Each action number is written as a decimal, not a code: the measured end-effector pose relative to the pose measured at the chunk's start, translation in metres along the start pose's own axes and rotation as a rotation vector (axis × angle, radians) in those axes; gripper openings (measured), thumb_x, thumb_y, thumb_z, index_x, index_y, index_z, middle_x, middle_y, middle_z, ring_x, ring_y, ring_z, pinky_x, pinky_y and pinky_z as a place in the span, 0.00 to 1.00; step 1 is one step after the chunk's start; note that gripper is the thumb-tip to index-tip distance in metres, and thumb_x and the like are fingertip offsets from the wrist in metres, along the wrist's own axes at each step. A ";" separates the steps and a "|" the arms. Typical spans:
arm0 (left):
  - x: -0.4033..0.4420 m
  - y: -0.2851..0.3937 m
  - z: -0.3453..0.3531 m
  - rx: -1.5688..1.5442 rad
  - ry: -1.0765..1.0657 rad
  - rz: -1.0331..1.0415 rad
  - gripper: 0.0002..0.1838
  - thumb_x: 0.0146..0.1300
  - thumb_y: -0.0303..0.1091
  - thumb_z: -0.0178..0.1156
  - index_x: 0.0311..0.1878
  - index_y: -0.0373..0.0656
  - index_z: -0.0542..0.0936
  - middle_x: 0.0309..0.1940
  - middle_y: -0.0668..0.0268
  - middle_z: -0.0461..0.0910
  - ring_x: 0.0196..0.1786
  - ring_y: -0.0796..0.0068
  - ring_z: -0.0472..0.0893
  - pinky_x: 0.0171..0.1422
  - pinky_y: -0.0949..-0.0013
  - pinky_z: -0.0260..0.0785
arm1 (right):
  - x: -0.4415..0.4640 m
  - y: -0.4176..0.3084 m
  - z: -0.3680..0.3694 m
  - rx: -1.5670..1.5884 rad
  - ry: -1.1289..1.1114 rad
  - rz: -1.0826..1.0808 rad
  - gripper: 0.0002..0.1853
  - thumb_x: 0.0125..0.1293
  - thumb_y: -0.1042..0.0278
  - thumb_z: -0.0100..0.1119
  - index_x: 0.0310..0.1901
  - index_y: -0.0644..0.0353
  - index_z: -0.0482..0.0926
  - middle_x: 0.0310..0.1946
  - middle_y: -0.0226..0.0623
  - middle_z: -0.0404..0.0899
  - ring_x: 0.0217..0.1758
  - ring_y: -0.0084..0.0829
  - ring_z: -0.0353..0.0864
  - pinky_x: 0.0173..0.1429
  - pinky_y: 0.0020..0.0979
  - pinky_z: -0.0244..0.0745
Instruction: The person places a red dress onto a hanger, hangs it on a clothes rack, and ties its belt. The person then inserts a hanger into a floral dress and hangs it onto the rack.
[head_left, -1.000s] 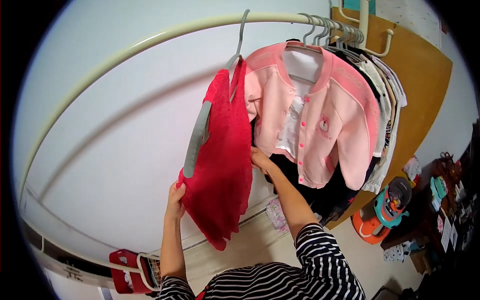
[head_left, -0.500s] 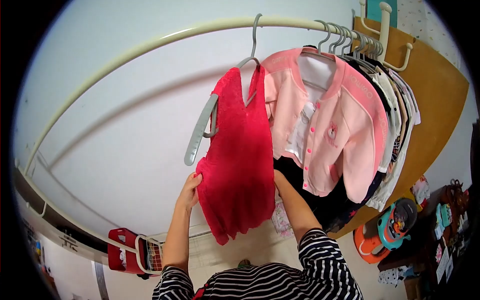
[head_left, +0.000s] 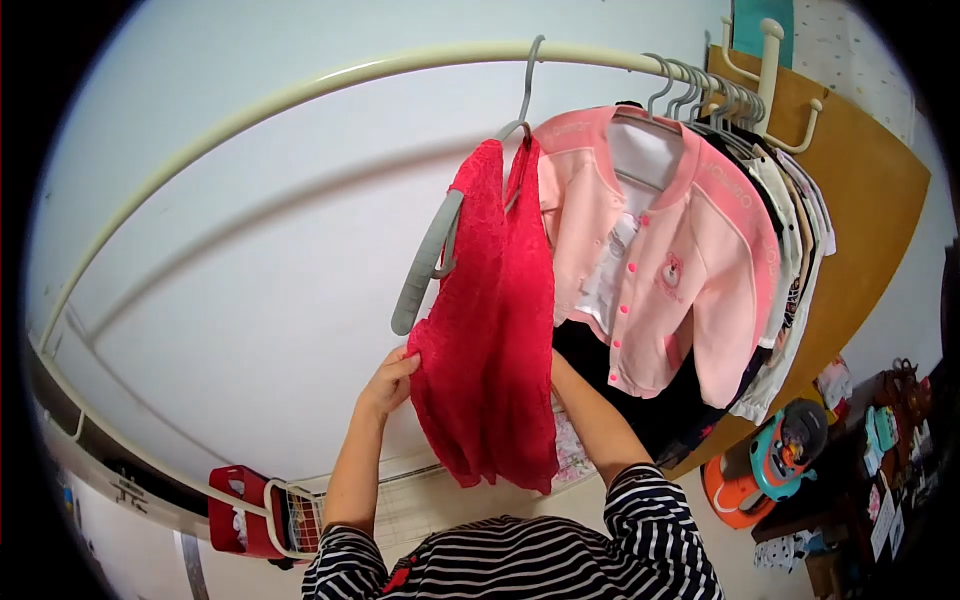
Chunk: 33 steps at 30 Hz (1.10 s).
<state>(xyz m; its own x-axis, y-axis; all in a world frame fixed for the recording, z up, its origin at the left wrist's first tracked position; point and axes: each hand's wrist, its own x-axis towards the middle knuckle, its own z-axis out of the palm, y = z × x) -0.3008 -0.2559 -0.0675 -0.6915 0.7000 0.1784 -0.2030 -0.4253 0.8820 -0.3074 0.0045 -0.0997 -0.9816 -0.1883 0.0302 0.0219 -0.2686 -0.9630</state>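
A red sleeveless V-neck top (head_left: 490, 330) hangs on a grey hanger (head_left: 428, 265), whose left arm sticks out past the shoulder. The hanger's hook sits over the cream rail (head_left: 400, 62). At the top's left edge, my left hand (head_left: 392, 380) pinches the fabric between thumb and fingers. My right forearm (head_left: 590, 412) reaches behind the right edge of the top, and the fabric hides that hand's fingers. Just right of the top hangs a pink button-front jacket (head_left: 690, 270), with a white garment inside it.
Several more clothes (head_left: 800, 230) hang packed at the rail's right end, beside a brown wooden panel (head_left: 870, 200). An orange and teal toy (head_left: 760, 465) stands on the floor at right. A red basket (head_left: 235, 510) and a white wire basket (head_left: 300, 520) are at lower left.
The red top and its hanger appear slightly further right, and vertical folds now run down the fabric. Both arms keep about the same pose; the right hand is now fully behind the top.
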 end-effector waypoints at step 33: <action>0.015 0.016 -0.017 0.046 0.071 0.147 0.20 0.65 0.35 0.53 0.58 0.38 0.70 0.56 0.63 0.74 0.57 0.71 0.72 0.65 0.66 0.61 | -0.034 -0.042 -0.040 -0.289 0.278 -0.216 0.27 0.61 0.65 0.57 0.61 0.63 0.66 0.54 0.35 0.74 0.53 0.24 0.73 0.53 0.28 0.70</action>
<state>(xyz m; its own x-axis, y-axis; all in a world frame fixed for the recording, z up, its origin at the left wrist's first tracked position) -0.3259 -0.2615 -0.0581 -0.7587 0.5895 0.2772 -0.0653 -0.4922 0.8680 -0.2830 0.0598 -0.0706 -0.9724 0.1142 0.2033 -0.2037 0.0081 -0.9790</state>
